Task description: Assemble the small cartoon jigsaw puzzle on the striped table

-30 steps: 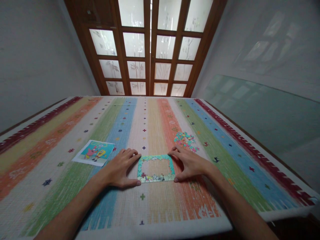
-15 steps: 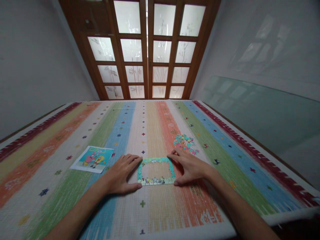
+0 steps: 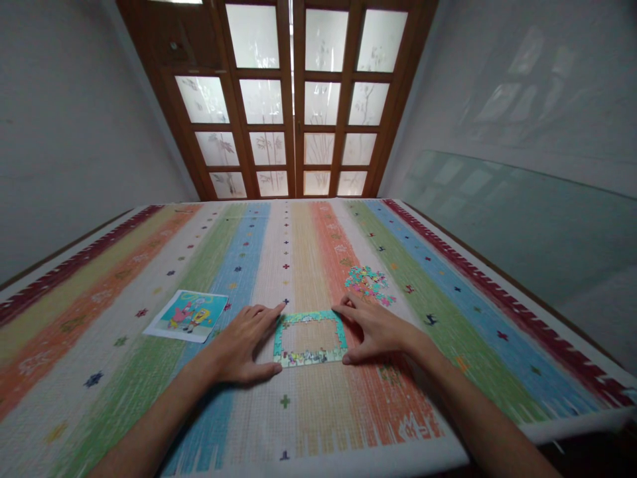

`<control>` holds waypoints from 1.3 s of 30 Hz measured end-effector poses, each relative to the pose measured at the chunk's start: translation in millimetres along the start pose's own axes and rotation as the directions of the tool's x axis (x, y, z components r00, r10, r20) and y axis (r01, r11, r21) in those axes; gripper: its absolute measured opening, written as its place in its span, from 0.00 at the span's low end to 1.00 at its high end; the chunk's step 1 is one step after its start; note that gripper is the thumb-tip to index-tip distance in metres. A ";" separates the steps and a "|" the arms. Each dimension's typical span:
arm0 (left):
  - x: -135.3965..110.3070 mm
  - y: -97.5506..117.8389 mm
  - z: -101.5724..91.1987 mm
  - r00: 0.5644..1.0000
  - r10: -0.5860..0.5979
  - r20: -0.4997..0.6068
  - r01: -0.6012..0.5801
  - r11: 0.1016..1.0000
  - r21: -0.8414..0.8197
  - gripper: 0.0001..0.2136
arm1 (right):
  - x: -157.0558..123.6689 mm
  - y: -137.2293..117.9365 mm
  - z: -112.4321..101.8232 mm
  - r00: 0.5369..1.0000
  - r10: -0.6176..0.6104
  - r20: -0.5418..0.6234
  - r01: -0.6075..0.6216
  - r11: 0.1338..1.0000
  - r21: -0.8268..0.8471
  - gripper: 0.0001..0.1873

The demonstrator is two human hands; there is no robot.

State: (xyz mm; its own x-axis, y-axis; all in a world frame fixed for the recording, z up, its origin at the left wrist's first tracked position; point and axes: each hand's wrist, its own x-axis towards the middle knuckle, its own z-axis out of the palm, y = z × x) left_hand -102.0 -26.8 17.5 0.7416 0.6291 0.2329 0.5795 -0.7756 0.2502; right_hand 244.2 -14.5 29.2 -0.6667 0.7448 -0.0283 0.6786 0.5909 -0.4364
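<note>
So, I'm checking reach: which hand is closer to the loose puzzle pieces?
The right hand: the loose puzzle pieces lie just beyond it, whereas the left hand is at the opposite end of the joined puzzle border.

Puzzle (image 3: 304,358), pieces (image 3: 367,281), 1 picture (image 3: 187,315) on cloth (image 3: 307,259)

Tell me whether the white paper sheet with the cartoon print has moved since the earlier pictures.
No. The white paper sheet keeps its place against the multicoloured striped cloth beneath it, with no visible shift either way.
</note>
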 end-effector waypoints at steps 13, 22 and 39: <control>-1.8 -0.1 4.2 0.999 -0.038 -0.002 0.038 0.999 -0.009 0.47 | -1.6 1.3 -2.6 1.000 0.011 0.011 -0.012 0.999 0.049 0.45; -0.9 -3.8 0.9 1.000 -0.004 -0.001 0.004 1.000 0.011 0.38 | -2.1 3.5 -6.6 0.999 0.015 0.050 -0.020 0.995 0.101 0.41; 4.0 -4.7 -3.7 0.997 0.074 -0.007 -0.074 0.997 -0.027 0.10 | 1.1 3.8 -7.1 0.999 0.010 0.047 -0.012 0.999 0.037 0.19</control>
State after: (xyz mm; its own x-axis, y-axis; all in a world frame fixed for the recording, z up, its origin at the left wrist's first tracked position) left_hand -103.0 -20.5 20.7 0.7798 0.5706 0.2575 0.5138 -0.8184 0.2575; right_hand 248.3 -9.2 33.9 -0.6736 0.7352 -0.0750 0.6745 0.5702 -0.4690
